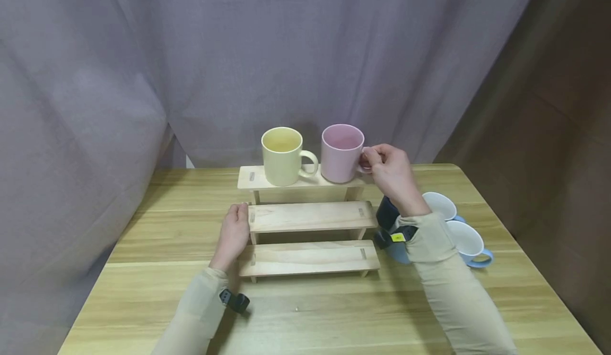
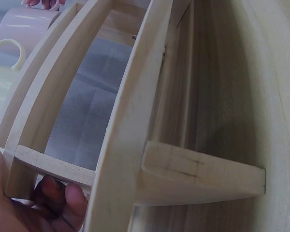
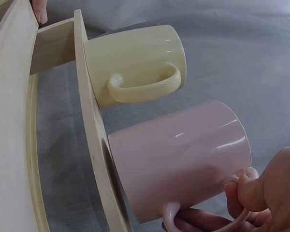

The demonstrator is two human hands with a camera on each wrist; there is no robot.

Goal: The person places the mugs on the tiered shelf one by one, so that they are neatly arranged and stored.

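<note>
- Basically, from the head view, a three-tier wooden stand (image 1: 310,259) is set up on a wood-grain table (image 1: 296,323).
- On its top tier (image 1: 245,178), a yellow mug (image 1: 280,164) is stood upright toward the left, its yellow inside showing from above.
- Just beside it, a pink mug (image 1: 340,161) is held upright at the right part of that tier, pink inner wall on show. Its handle (image 1: 365,170) is pinched between thumb and fingers of the right hand (image 1: 393,174).
- The left end of the middle tier (image 1: 312,217) is gripped by the left hand (image 1: 234,232).
- Off to the right, two blue-handled mugs (image 1: 465,238) with white insides are parked on the table; a dark object (image 1: 386,213) is half hidden by the right arm, so its contents can't be told.
- Left wrist view: a crosspiece (image 2: 53,166) of the stand is hooked by the left hand's curled fingers (image 2: 76,199). Both mugs are caught at the left edge, insides out of sight.
- Right wrist view: the pink mug is seen side-on, handle pinched, more fingers visible through the loop. Whether its base is fully touching the top tier can't be told.
</note>
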